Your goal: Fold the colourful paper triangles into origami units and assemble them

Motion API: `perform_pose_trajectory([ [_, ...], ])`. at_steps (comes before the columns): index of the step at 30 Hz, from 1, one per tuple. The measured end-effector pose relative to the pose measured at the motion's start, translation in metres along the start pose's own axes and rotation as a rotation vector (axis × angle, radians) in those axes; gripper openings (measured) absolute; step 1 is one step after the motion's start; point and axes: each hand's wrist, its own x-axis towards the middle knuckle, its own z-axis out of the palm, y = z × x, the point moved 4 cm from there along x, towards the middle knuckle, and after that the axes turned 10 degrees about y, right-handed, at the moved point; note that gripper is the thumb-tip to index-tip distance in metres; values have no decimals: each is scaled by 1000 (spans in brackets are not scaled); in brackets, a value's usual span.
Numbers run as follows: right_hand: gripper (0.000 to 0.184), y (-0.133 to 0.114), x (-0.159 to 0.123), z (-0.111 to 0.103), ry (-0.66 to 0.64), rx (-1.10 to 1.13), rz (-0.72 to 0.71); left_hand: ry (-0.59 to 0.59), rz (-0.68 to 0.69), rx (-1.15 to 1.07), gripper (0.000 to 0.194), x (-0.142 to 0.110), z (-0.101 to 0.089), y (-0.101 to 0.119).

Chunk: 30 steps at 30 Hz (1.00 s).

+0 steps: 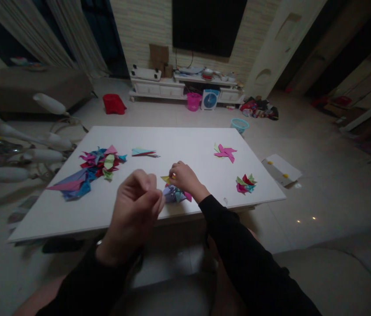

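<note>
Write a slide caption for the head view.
Right hand at yellow paper over a white table, left hand curled in the foreground, a colourful pile of folded paper at left.

A home living room, shown by the wall-mounted television [209, 26], curtains [76, 37] and low white cabinet [159, 89]

view: head | text: none legible | labels: none legible | brands: none legible | numbers: none legible | signs: none legible
</note>
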Motion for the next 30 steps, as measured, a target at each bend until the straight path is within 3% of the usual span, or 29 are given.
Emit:
perform_pose_trajectory([
  [2, 10, 4, -2, -2, 0, -5, 11, -66, -3, -112, 45, 20, 0, -23],
  [6, 11, 16, -7, -2, -37, -38, 30, -26, -31, 68, 34, 46, -13, -64],
  [11, 11, 33, -15, -1, -37, -93, 52, -116, -31, 144, 25, 39, -9, -60],
  [15, 13, 60, -25, -10, 71, -129, 125, -129, -23, 169, 16, 37, -2, -51],
  [18, 18, 103, -39, -25, 160, -168, 267, -88, -17, 192, 14, 43, -5, -51],
  [22, 30, 184, -65, -53, 177, -338, 509, 42, -38, 194, 15, 54, -19, -56],
  [26, 33, 251, -93, -73, -8, -575, 612, 139, -35, 136, 15, 63, -28, -59],
  [30, 23, 284, -112, -77, -98, -627, 619, 165, -47, 114, 17, 67, -29, -59],
])
